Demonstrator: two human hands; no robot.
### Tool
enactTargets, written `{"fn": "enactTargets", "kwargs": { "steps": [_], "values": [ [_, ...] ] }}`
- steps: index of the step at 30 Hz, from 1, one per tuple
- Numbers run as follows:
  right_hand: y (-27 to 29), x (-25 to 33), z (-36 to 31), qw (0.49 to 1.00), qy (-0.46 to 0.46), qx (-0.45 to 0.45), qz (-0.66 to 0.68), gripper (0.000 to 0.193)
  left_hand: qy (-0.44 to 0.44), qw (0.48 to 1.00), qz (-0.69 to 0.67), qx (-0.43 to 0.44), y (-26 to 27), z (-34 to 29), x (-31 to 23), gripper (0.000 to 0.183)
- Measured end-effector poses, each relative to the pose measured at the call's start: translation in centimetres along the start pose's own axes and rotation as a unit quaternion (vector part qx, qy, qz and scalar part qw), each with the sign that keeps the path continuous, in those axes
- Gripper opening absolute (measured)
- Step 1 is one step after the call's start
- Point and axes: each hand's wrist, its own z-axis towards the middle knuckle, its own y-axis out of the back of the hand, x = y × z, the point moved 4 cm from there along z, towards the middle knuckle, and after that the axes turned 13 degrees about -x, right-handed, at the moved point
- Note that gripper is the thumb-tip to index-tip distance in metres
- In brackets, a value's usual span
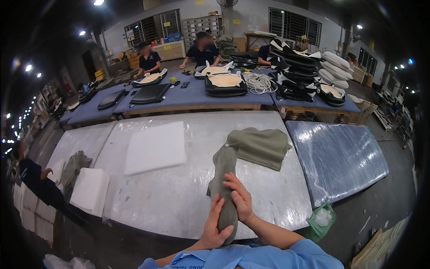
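Note:
A long, stuffed-looking piece in olive-green fabric (225,161) lies lengthwise on the plastic-wrapped table, its near end at my body. My left hand (215,226) wraps its near end from the left, thumb across the top. From the right, my right hand (241,201) presses on it a little farther up, fingers curved over the fabric. Whatever fills the cover is hidden. At its far end a flat olive-green cloth (264,145) spreads to the right; whether the two are joined I cannot tell. A white foam sheet (156,148) lies to the left.
A stack of white foam (90,190) sits at the table's left edge beside crumpled green cloth (76,168). A blue wrapped panel (338,157) adjoins on the right, above a green bag (321,219). Co-workers handle black seat cushions (225,84) across the blue bench (183,94).

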Motion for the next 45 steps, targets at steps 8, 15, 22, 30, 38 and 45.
{"fn": "enactTargets", "kwargs": {
  "steps": [8,15,22,30,38,45],
  "values": [
    [0.5,0.3,-1.6,1.0,-0.004,-0.015,0.02,0.057,0.084,0.996,0.007,0.016,-0.7,0.0,-0.4,0.097],
    [0.3,-0.8,-2.6,0.991,-0.086,-0.06,0.086,0.069,0.146,0.988,-0.042,0.011,-0.9,0.1,0.5,0.094],
    [-0.4,-0.5,-3.3,0.992,-0.089,-0.05,0.071,0.064,0.265,0.954,-0.134,-0.034,-0.3,2.0,1.5,0.087],
    [-1.0,-1.1,-3.9,0.991,-0.105,-0.055,0.062,0.06,0.312,0.939,-0.132,-0.066,0.1,6.3,2.8,0.085],
    [-1.4,-1.3,-3.7,0.992,-0.107,-0.046,0.052,0.059,0.341,0.927,-0.129,-0.086,0.3,9.8,6.1,0.085],
    [-1.9,-1.4,-3.3,0.995,-0.094,-0.022,0.021,0.06,0.338,0.924,-0.151,-0.097,1.1,14.0,9.3,0.086]
  ]
}}
